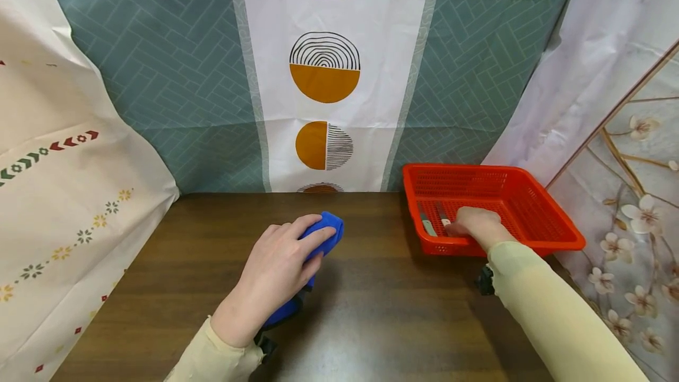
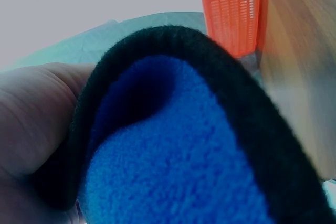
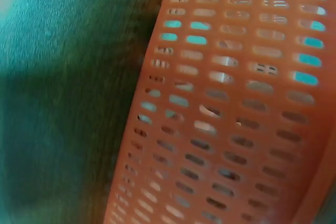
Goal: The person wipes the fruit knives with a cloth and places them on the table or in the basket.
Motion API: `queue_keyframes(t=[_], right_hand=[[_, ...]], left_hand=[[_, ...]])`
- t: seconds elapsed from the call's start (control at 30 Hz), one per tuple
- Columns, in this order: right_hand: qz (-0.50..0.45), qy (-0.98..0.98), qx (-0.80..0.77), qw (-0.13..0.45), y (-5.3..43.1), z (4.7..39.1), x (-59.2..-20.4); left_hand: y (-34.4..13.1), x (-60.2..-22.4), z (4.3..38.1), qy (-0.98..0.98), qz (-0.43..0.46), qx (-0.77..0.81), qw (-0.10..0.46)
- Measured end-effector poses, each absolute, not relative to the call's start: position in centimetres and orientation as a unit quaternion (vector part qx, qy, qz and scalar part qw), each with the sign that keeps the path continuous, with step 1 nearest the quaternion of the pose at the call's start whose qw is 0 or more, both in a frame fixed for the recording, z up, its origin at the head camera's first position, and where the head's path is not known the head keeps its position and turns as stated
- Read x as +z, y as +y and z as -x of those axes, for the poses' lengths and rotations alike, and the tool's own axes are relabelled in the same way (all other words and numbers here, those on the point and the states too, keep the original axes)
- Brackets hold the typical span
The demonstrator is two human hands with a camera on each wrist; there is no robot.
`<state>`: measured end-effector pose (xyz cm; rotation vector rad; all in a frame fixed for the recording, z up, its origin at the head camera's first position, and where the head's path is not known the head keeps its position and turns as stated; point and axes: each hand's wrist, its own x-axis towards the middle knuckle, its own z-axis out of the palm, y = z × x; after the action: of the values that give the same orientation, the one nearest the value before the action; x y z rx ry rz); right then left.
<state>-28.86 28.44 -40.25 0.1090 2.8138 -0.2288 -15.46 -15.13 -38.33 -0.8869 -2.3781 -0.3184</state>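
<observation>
My left hand [image 1: 283, 258] grips a folded blue cloth [image 1: 329, 234] over the middle of the table. The left wrist view shows the cloth's fuzzy surface [image 2: 178, 156] and black edging, with part of the hand beside it. My right hand [image 1: 477, 224] reaches over the near rim into a red plastic basket [image 1: 493, 173]. Its fingers are partly hidden, beside the light handle of a knife-like tool [image 1: 444, 217]; whether they grip it cannot be told. Left of that lies another such tool with a grey-green handle [image 1: 427, 226]. Only the slotted basket wall [image 3: 220, 103] shows in the right wrist view.
The dark wooden table [image 1: 371, 311] stretches between both arms. A patterned green and white cloth [image 1: 329, 105] hangs behind it. Cream fabric [image 1: 69, 205] drapes along the left side, and a flowered curtain [image 1: 631, 252] hangs close to the basket on the right.
</observation>
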Motion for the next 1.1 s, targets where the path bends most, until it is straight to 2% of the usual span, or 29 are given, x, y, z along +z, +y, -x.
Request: queue_keyframes(t=[0.17, 0.5, 0.87, 1.1], right_hand=[[-0.045, 0.992, -0.038, 0.11, 28.9, 29.8, -40.1], [-0.02, 0.999, -0.039, 0.002, 27.9, 29.0, -38.2], [0.029, 0.992, -0.023, -0.124, 23.9, 27.6, -36.4], [0.076, 0.983, -0.011, -0.164, 20.6, 26.4, -36.0]], left_hand=[[-15.6, -38.4, 15.4, -0.891, 0.328, -0.115, 0.292], [-17.6, -38.5, 15.8, -0.905, 0.298, -0.11, 0.282], [-19.9, -38.1, 16.3, -0.915, 0.265, -0.108, 0.283], [-20.9, -37.6, 16.6, -0.918, 0.247, -0.113, 0.288]])
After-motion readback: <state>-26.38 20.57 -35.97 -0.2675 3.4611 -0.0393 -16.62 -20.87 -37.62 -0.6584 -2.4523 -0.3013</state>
